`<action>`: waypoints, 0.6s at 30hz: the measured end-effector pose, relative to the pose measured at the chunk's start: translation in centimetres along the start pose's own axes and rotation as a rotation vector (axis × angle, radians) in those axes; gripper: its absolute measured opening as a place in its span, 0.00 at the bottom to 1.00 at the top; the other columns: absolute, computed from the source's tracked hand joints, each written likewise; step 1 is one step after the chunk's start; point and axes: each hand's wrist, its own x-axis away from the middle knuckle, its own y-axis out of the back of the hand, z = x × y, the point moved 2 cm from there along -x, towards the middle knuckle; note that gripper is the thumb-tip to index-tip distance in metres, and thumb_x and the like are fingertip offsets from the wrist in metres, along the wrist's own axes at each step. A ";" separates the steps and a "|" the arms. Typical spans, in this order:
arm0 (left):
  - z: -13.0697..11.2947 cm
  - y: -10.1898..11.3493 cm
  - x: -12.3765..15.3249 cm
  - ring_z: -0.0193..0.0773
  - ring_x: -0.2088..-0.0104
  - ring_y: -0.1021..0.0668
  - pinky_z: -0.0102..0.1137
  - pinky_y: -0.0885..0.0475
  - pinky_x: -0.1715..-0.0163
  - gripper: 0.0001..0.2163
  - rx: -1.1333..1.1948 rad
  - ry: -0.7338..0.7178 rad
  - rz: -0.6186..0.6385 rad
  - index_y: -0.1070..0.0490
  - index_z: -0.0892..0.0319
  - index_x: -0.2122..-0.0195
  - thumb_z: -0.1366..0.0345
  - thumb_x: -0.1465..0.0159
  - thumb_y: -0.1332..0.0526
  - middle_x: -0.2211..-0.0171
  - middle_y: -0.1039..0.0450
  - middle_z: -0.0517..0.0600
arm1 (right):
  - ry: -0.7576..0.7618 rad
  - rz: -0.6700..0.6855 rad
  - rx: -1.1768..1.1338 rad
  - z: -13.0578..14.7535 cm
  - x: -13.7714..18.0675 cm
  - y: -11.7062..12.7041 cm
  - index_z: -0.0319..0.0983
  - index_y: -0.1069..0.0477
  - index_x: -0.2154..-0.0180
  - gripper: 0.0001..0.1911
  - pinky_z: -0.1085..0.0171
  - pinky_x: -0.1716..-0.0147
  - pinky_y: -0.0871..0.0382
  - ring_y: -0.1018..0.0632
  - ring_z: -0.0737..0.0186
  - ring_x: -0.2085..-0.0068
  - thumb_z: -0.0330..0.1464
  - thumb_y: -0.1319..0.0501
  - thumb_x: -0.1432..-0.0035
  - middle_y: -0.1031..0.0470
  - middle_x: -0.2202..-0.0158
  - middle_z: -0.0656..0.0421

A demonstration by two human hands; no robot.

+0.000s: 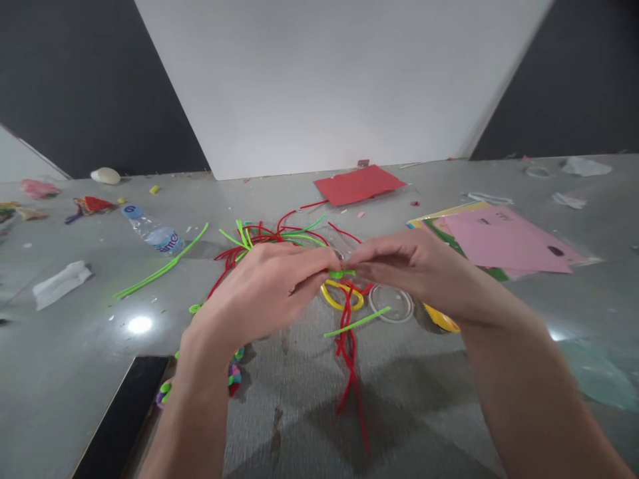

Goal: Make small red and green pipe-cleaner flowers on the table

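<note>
My left hand [264, 293] and my right hand [414, 269] meet above the grey table, both pinched on a short green pipe cleaner [342, 273] held between their fingertips. Red pipe cleaners [349, 359] hang down from the same spot, twisted together, and trail toward me. A yellow loop [342, 299] lies just below the fingers. A loose green pipe cleaner piece [357, 322] lies under my right hand. A heap of red and green pipe cleaners [264, 236] sits behind my hands.
A long green pipe cleaner [160, 269] and a lying water bottle [154, 233] are at the left. Red paper [359, 184] lies at the back, pink and coloured sheets [504, 243] at the right. A clear ring [392, 303], white tissue [60, 283], a black slab [122, 416].
</note>
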 end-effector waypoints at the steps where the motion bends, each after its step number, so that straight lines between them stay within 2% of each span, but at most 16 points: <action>1: 0.0 0.0 0.0 0.33 0.69 0.22 0.29 0.33 0.67 0.09 -0.008 -0.001 -0.013 0.22 0.54 0.57 0.72 0.28 0.42 0.66 0.19 0.45 | -0.012 -0.021 -0.020 0.0 -0.1 -0.1 0.42 0.16 0.62 0.13 0.64 0.70 0.31 0.22 0.63 0.67 0.43 0.34 0.34 0.18 0.67 0.58; 6: -0.1 0.1 -0.1 0.35 0.65 0.20 0.30 0.30 0.63 0.11 -0.031 -0.052 -0.056 0.22 0.54 0.55 0.74 0.28 0.42 0.64 0.18 0.46 | -0.007 -0.071 -0.003 0.2 -0.1 -0.2 0.42 0.17 0.65 0.09 0.64 0.72 0.30 0.22 0.63 0.69 0.39 0.33 0.36 0.19 0.70 0.59; 10: -0.3 0.1 -0.2 0.34 0.66 0.21 0.31 0.30 0.62 0.11 -0.047 -0.084 -0.067 0.22 0.54 0.56 0.74 0.28 0.43 0.64 0.18 0.46 | -0.014 -0.071 -0.028 0.0 -0.1 -0.2 0.42 0.18 0.66 0.05 0.64 0.70 0.27 0.21 0.63 0.68 0.37 0.31 0.39 0.19 0.69 0.60; 15: -0.3 0.2 -0.1 0.34 0.68 0.22 0.30 0.30 0.65 0.09 -0.047 -0.062 -0.064 0.23 0.53 0.56 0.70 0.26 0.43 0.67 0.20 0.45 | 0.024 -0.097 0.023 0.4 -0.3 -0.4 0.42 0.20 0.67 0.03 0.63 0.67 0.25 0.21 0.63 0.67 0.34 0.29 0.43 0.19 0.69 0.61; 18: -0.1 0.2 0.0 0.34 0.68 0.21 0.29 0.30 0.65 0.06 -0.033 -0.029 -0.057 0.24 0.53 0.54 0.68 0.26 0.41 0.64 0.19 0.45 | 0.068 -0.134 0.105 1.0 -0.1 -0.7 0.43 0.20 0.67 0.02 0.63 0.67 0.25 0.20 0.63 0.67 0.30 0.30 0.42 0.19 0.68 0.61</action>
